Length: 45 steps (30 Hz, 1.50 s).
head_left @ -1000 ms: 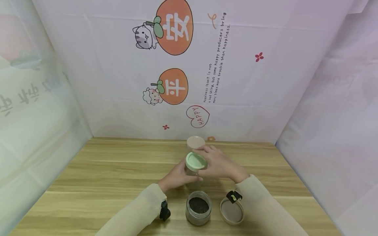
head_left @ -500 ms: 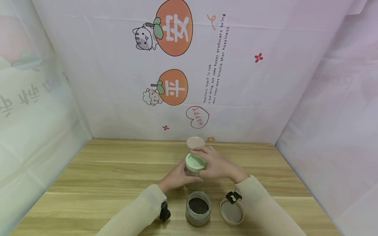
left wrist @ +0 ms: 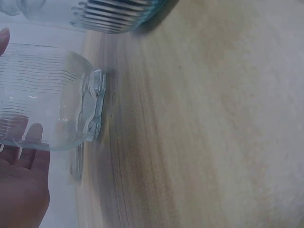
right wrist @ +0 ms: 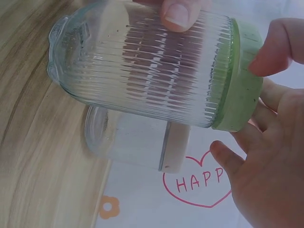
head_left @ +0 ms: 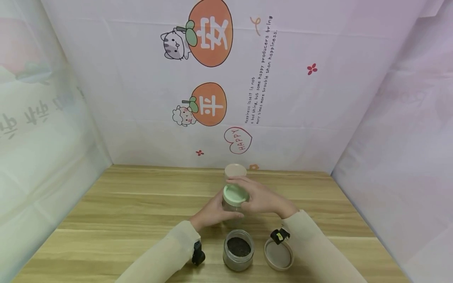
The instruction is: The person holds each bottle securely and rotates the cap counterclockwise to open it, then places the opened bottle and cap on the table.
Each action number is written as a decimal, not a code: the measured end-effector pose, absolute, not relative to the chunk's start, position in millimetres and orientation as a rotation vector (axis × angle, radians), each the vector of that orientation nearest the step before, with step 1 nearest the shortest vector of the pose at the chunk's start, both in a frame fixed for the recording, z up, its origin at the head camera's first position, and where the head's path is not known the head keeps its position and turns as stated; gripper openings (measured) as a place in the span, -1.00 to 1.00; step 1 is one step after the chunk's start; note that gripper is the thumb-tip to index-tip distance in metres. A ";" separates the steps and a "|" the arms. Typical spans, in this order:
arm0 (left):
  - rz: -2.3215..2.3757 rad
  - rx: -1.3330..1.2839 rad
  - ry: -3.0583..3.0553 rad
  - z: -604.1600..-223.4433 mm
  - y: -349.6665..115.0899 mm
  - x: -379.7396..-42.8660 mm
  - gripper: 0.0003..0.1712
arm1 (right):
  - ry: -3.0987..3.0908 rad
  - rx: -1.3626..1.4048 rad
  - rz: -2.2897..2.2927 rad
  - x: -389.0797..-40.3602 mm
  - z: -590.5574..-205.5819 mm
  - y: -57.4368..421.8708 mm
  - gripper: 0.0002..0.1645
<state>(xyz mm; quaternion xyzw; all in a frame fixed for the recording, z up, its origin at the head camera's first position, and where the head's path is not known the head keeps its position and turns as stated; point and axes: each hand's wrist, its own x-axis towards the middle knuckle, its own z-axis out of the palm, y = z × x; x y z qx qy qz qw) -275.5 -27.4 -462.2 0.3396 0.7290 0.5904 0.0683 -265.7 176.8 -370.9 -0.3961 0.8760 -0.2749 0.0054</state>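
Slightly farther left over the green lid (head_left: 234, 194) than half a second ago, the right hand's (head_left: 261, 199) upper fingers have moved across its rim; the ribbed jar (right wrist: 147, 71) beneath stays just below the centre of the head view.

Risk lies mainly in the grip, I judge: the glass looks smooth, so if the left hand (head_left: 214, 212) holds too lightly while the lid is twisted, the whole jar could turn or tip. Just below it in the frame stands an uncovered jar (head_left: 237, 265) with dark contents (head_left: 238, 247); a sudden release of the lid could send a hand into it and spill them. Behind, towards the back edge of the wooden table (head_left: 141, 200), a beige-lidded jar (head_left: 235, 170) sits close enough to be knocked by the right fingers. Lower right of centre, a loose lid (head_left: 278, 255) lies beneath the right wrist camera (head_left: 280, 236), and a dropped forearm could push it.

As for the hands, the left is curled part-way round the jar's body, thumb on the near side. The right is bent over the green lid, pinching its rim between thumb and fingers. How firmly either presses, I cannot tell.
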 end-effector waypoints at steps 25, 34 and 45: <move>1.735 0.951 2.241 -460.9 -27.3 -272.8 0.08 | 3.194 -0.825 -0.477 -246.2 -365.9 166.2 0.14; 1.765 0.994 2.204 -449.6 -29.1 -266.6 0.06 | 3.178 -0.799 -0.488 -245.0 -366.9 164.8 0.10; 1.791 1.029 2.161 -461.3 -26.7 -277.3 0.06 | 3.123 -0.927 -0.606 -249.2 -368.9 167.1 0.00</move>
